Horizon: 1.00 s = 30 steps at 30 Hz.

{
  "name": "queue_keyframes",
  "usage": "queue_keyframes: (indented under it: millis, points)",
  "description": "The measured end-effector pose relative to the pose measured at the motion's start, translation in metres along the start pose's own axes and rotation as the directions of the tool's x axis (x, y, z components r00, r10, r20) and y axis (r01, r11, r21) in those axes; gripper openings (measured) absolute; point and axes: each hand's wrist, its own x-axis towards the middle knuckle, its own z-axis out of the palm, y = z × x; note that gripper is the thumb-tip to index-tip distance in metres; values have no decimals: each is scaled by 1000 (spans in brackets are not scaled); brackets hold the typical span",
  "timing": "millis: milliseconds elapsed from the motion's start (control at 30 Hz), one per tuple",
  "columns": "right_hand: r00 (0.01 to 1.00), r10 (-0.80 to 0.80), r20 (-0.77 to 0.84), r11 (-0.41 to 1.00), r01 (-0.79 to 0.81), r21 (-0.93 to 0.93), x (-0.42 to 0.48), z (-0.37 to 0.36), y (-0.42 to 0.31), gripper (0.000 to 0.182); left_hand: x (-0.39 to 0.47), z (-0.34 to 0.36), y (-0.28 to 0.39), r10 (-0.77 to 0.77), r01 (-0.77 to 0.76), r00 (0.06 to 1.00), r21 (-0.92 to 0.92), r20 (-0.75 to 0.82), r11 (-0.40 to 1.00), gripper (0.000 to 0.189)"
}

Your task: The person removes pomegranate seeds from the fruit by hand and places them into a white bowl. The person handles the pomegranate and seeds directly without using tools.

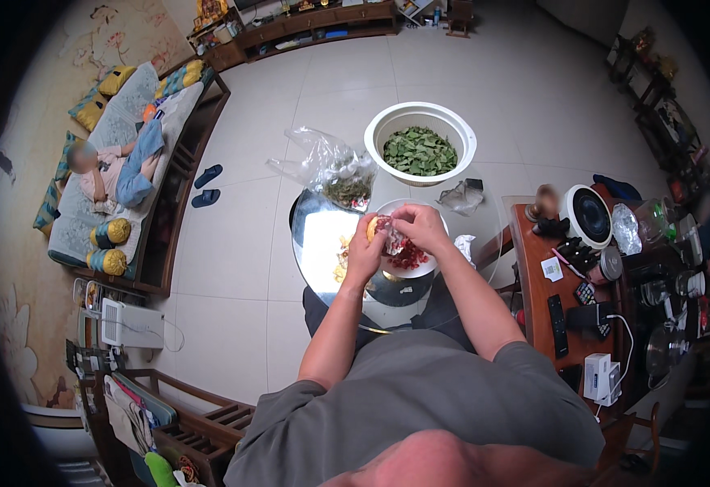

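Note:
Both my hands hold one opened piece of pomegranate [395, 242] over a white plate [441, 226] on a round glass table [313, 271]. My left hand [365, 246] grips its left side, where yellowish peel shows. My right hand [420, 226] has its fingers at the top right of the piece. Red pomegranate seeds [412, 259] lie loose on the plate below. Pale yellow scraps of peel [341, 268] rest on the glass to the left of the plate.
Beyond the plate stand a white basket of green leaves [420, 152] and a clear plastic bag [324, 159] of plant matter. A crumpled bag [462, 198] and white tissue [465, 246] lie at the right. A crowded wooden table [534, 304] is farther right. A person lies on a sofa [74, 234].

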Motion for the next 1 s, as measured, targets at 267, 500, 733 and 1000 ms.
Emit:
queue_keyframes:
  millis: [267,500,733,1000]
  points:
    - [986,-18,165,995,1,100,5,-5,3,30,8,-3,-19,23,-25,1000,-113,-17,993,50]
    - [976,45,212,990,-72,121,11,-4,14,29,12,-6,-10,-58,64,998,-253,33,965,58]
    - [952,216,216,944,-260,201,2,5,10,33,6,1,-1,-22,17,999,-155,-29,988,49]
    - [911,257,322,866,-365,341,1,3,9,32,17,5,-18,-64,63,998,-444,12,894,30]
